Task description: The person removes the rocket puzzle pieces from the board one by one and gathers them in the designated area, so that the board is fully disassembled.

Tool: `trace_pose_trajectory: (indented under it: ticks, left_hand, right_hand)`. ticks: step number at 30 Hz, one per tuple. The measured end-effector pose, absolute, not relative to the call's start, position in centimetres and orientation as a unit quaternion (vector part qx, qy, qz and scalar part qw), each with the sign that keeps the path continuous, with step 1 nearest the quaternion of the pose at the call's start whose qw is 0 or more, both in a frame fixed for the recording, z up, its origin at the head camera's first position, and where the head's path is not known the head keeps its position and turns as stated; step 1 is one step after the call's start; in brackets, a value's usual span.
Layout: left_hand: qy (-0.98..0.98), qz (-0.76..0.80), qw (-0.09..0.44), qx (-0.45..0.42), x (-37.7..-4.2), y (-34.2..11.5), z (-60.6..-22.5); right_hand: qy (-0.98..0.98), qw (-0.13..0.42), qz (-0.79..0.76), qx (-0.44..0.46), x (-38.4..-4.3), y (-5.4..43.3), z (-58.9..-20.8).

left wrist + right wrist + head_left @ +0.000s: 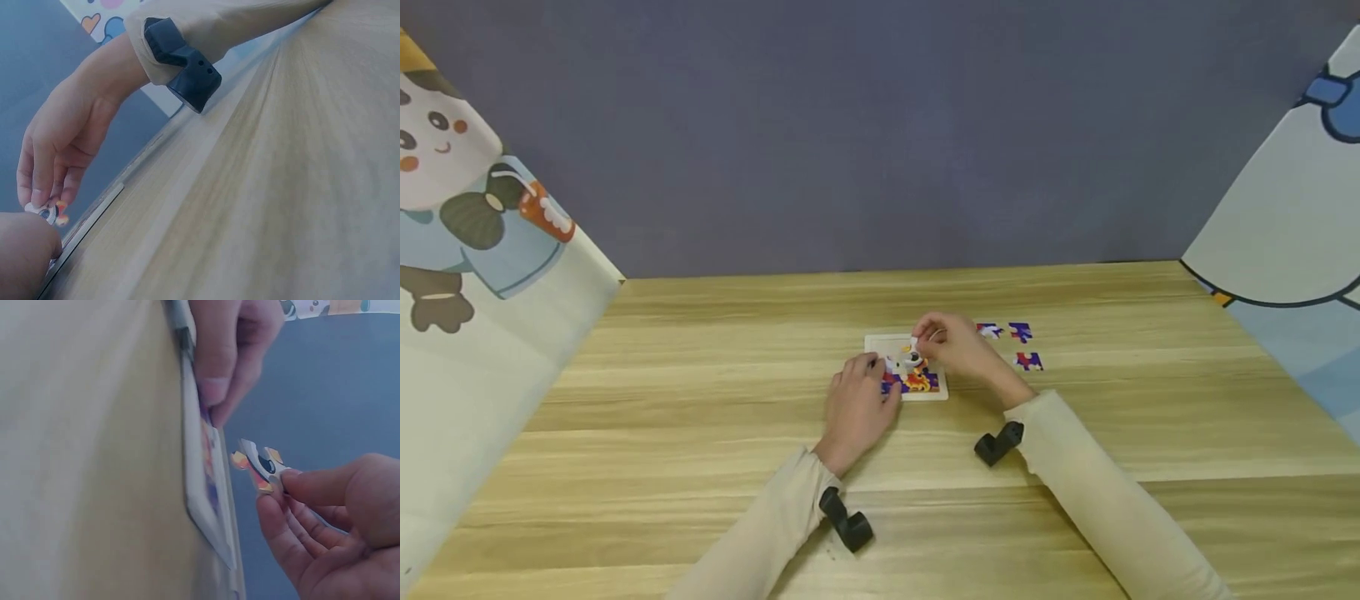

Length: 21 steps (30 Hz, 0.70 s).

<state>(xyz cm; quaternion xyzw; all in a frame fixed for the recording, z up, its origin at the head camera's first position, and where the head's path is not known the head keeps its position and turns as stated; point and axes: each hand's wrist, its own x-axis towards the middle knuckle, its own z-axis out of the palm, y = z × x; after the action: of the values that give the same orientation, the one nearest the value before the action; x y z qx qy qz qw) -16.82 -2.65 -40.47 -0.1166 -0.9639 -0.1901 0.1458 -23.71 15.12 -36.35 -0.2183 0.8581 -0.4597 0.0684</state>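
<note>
My right hand pinches a jigsaw piece between thumb and fingertips. The piece is white and orange with a dark eye printed on it, and the right wrist view shows it raised off the puzzle board. Under it lies the white-rimmed puzzle board, partly filled with purple, red and orange pieces along its near side. At the board's left side rests my left hand, fingers and thumb extended over the rim and onto the pieces. Those fingers hide the board's left part.
Three loose purple-and-red jigsaw pieces lie right of the board: one partly behind my right hand, another beside it, and a third nearer me. A dark wall panel rises behind the wooden table, with cartoon-printed panels at both sides.
</note>
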Motion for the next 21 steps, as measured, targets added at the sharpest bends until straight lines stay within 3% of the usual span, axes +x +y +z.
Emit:
trace_pose_trajectory:
  ticks: [21]
  left_hand:
    - [-0.965,-0.190,0.142,-0.111,-16.6,-2.6,-40.1]
  right_hand:
    - [0.881,0.057,-0.438,-0.169,-24.4,20.0,-34.4]
